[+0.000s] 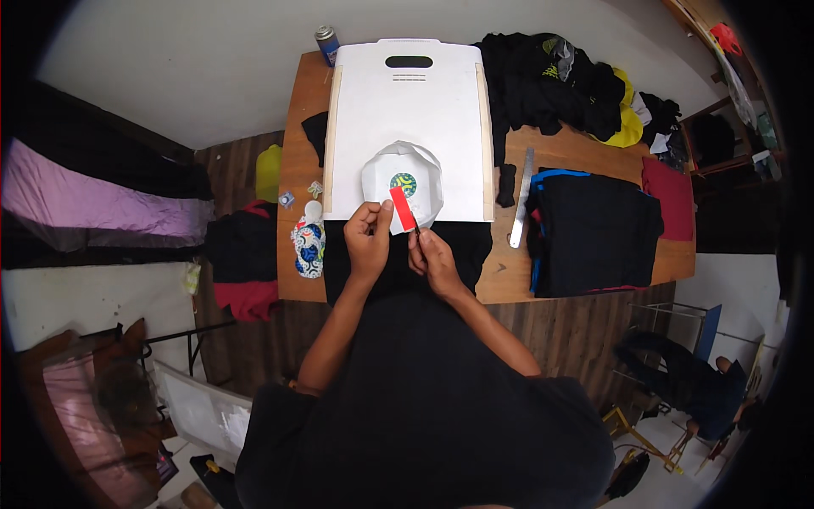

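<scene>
My left hand (369, 242) is closed, pinching a flat red strip (402, 209) between thumb and fingertip. The strip slants over a shallow white container with a creased rim (370, 182), which rests on the near part of a white board (411, 110). Inside the container lies a round green, yellow and dark patterned piece (403, 185). My right hand (437, 261) is closed beside the strip's lower end, around a small dark item mostly hidden by the fingers. Black fabric (462, 246) hangs below the board's near edge.
The wooden table (509, 276) also carries a metal ruler (521, 199), folded black clothes (598, 229), piled dark garments (551, 85), a spray can (326, 44) and patterned cutouts (309, 246) at left. Another person (695, 382) is at the lower right.
</scene>
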`<state>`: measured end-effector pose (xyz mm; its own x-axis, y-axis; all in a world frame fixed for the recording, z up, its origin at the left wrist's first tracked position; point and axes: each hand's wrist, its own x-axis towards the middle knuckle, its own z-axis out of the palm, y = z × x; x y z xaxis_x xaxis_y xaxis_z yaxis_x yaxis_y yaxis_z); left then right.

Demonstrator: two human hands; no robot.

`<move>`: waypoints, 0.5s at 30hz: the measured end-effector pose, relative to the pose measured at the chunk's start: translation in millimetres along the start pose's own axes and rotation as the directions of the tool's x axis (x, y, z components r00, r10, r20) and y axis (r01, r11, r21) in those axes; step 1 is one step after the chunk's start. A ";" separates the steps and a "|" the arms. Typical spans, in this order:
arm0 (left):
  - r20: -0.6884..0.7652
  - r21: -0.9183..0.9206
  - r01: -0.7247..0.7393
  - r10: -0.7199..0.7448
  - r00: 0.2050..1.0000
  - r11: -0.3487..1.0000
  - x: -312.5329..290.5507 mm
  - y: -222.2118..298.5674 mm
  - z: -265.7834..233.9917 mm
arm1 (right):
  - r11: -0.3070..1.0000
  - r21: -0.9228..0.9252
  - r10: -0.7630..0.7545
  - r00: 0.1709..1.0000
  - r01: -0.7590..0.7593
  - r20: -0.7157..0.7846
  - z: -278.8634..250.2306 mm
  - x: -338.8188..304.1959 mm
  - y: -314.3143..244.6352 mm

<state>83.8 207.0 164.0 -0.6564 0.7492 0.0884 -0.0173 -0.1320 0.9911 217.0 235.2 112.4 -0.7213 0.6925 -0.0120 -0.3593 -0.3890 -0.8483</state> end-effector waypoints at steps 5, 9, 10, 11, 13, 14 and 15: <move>0.009 0.024 0.086 -0.086 0.996 0.996 -0.4 -1.8 -0.9 | 0.997 -0.024 0.077 0.997 -0.078 -0.029 0.5 -0.2 -0.9; -0.001 0.010 0.009 -0.009 1.000 1.000 -0.3 -8.6 -3.8 | 1.000 0.003 0.000 1.000 0.000 -0.005 0.9 -0.2 -1.0; -0.004 0.009 0.022 -0.022 1.000 1.000 0.1 -10.7 -4.7 | 0.997 -0.027 0.077 0.996 -0.078 -0.032 0.9 -0.3 -1.1; 0.009 0.028 0.112 -0.113 0.994 0.993 0.0 -12.4 -5.6 | 0.996 -0.026 0.079 0.996 -0.080 -0.042 0.8 -0.5 -1.4; -0.006 0.009 0.037 -0.037 0.999 0.999 -0.2 -15.4 -7.0 | 0.996 -0.024 0.081 0.995 -0.082 -0.052 0.6 -0.9 -2.2; 0.013 0.029 0.120 -0.120 0.993 0.992 -0.2 -16.4 -7.5 | 0.997 -0.009 0.082 0.995 -0.083 -0.048 -0.1 -0.6 -3.1; -0.004 0.009 0.037 -0.037 0.999 0.999 -0.3 -17.0 -7.8 | 1.000 0.027 0.006 1.000 -0.005 -0.020 0.1 -0.5 -3.3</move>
<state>78.4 204.0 146.3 -0.6587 0.7507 0.0508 -0.0347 -0.0977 0.9946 218.6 236.1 115.2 -0.7114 0.7023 -0.0276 -0.3712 -0.4088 -0.8337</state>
